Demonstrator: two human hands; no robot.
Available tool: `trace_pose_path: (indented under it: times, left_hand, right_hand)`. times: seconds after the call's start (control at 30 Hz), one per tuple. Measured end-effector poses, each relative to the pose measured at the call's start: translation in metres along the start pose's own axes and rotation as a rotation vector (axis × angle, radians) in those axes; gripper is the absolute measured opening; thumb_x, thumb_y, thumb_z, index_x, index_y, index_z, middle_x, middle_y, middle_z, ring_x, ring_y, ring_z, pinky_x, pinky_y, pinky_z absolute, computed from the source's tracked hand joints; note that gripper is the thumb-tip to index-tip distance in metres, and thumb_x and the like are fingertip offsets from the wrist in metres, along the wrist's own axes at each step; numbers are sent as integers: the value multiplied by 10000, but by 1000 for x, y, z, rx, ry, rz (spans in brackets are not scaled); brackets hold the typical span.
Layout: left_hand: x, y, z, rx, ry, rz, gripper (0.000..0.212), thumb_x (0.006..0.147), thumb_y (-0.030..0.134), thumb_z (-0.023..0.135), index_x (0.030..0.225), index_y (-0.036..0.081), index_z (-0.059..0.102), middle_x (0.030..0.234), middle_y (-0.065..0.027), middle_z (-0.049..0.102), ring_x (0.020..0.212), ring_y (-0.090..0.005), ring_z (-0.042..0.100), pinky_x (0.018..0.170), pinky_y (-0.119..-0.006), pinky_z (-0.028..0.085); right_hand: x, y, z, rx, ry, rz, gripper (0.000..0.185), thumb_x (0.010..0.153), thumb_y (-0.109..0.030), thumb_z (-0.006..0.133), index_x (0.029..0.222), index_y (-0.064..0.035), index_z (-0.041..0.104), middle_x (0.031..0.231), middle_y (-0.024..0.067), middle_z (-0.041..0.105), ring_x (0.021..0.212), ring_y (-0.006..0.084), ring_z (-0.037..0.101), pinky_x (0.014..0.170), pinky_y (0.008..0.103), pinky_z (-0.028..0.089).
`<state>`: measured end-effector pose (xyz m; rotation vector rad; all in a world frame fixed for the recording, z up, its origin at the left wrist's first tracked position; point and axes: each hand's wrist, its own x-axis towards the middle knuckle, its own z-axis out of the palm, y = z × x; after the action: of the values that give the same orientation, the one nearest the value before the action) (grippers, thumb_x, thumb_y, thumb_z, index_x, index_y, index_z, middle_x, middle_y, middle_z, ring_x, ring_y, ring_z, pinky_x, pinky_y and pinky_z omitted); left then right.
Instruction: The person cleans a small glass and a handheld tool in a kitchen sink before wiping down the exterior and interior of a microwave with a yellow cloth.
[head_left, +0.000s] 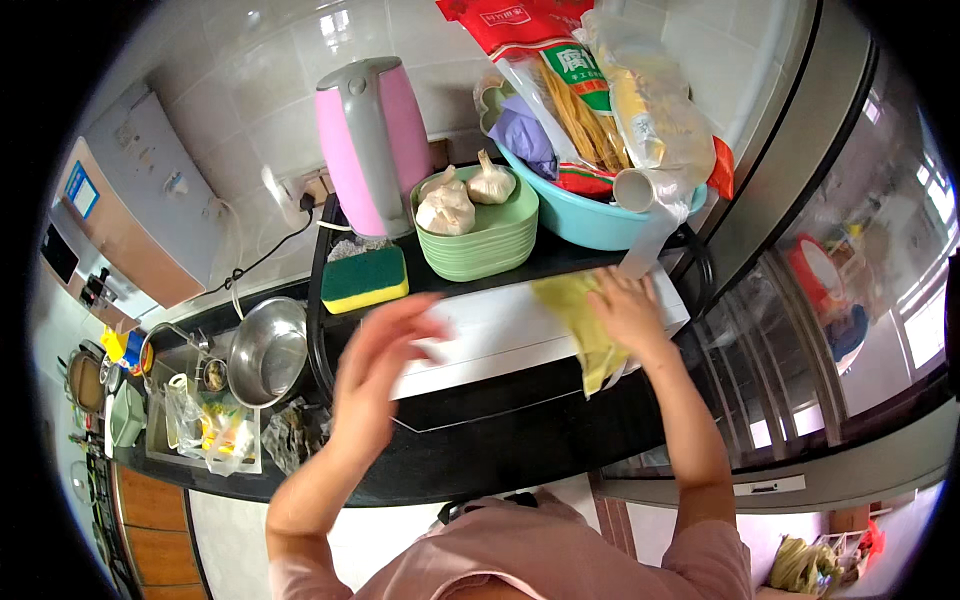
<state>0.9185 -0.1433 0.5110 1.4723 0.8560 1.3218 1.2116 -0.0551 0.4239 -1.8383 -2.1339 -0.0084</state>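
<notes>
My right hand presses a yellow cleaning cloth against the right part of a white box-shaped unit. The cloth hangs over the unit's front edge, and its far corner lies flat on top. Blurred by motion, my left hand hovers by the unit's left end with fingers apart and nothing in them. Just beyond it a green and yellow scrubbing sponge rests on a black rack. Garlic bulbs sit in a stack of light green dishes on the rack.
A pink and grey electric kettle stands behind the sponge. To its right, a light blue basin holds food packages. Leftward are a steel bowl, a crumpled dark bag and a sink. A glass sliding door borders the right.
</notes>
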Motion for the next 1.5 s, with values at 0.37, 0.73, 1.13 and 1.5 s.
trace_pose_path:
  times: [0.37, 0.73, 1.13, 1.5]
  left_hand:
    - [163, -32, 149, -755, -55, -875, 783, 764, 454, 492, 1310, 96, 60, 1297, -251, 141, 1079, -494, 326, 885, -558, 305]
    - [179, -43, 157, -672, 74, -707, 309, 797, 179, 432, 1086, 69, 426, 1085, -153, 472, 1003, -308, 485, 777, -528, 429]
    - [156, -2, 159, -750, 181, -685, 261, 795, 80, 431, 1051, 37, 450, 1048, -134, 502, 974, -279, 513, 790, -507, 443]
    - [43, 93, 133, -669, -91, -438, 258, 857, 100, 338, 1055, -16, 455, 1024, -116, 522, 918, -186, 549, 843, -302, 449]
  right_hand:
    - [1, 38, 7, -21, 169, -58, 423, 789, -317, 471, 1117, -50, 477, 1171, 147, 447, 1129, 320, 346, 950, 463, 209]
    - [6, 34, 10, 16, 253, -128, 396, 785, -319, 468, 1071, -47, 492, 1101, 131, 487, 1106, 299, 378, 955, 463, 226]
    - [9, 40, 26, 16, 343, -177, 377, 794, -307, 451, 1063, -47, 493, 1046, 99, 506, 1080, 263, 403, 939, 425, 253]
    - [15, 65, 39, 70, 485, -361, 202, 734, -219, 559, 843, -49, 570, 833, 112, 567, 812, 301, 513, 722, 404, 390]
